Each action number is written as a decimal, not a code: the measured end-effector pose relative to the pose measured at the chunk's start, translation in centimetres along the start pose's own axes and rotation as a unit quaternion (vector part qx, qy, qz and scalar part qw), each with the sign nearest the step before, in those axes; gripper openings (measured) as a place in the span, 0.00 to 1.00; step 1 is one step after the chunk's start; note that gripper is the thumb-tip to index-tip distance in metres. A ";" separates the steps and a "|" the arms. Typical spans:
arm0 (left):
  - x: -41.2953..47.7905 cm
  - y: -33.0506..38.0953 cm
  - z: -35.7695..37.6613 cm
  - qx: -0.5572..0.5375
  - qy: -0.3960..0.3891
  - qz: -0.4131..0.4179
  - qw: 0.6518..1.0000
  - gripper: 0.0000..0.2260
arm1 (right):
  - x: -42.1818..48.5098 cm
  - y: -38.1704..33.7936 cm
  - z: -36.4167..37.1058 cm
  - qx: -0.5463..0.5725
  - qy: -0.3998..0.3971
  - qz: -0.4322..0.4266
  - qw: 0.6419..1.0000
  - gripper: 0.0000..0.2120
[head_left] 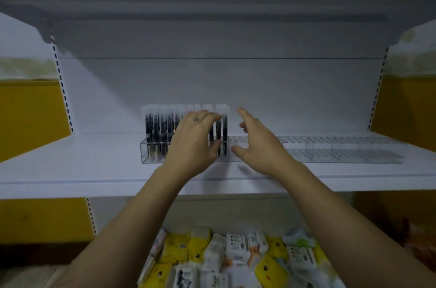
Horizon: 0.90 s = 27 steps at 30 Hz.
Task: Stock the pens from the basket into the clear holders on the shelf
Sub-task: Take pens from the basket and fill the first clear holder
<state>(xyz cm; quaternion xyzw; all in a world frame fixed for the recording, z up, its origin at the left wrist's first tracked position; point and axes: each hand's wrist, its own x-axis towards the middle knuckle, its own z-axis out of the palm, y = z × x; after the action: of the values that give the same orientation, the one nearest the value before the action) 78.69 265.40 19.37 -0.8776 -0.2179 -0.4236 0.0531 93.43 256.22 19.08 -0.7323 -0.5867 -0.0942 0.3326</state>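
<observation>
Shelf (pixel 70 169): L hand (pixel 193 141) grips pens (pixel 153 132).

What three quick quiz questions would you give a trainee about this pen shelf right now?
1. True or false: the right hand holds a pen.
2. In which part of the row of clear holders do the pens stand? A, the left end; B, the middle; C, the right end.
3. Fill in: below the shelf lie yellow and white ___.

Key: 1, false: it is open, with spread fingers, and holds nothing. 2, A. 3, packets.
</observation>
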 end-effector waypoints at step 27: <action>-27.2 6.6 7.5 -0.054 -0.308 -0.126 0.941 0.28 | -25.5 6.8 14.1 -0.011 -0.228 0.115 0.967 0.31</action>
<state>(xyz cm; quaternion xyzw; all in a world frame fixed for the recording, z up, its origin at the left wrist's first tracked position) 72.03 252.41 -5.64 -0.9320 -0.3097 -0.1468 -0.1177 88.67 243.72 -7.64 -0.8008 -0.5575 0.1081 0.1904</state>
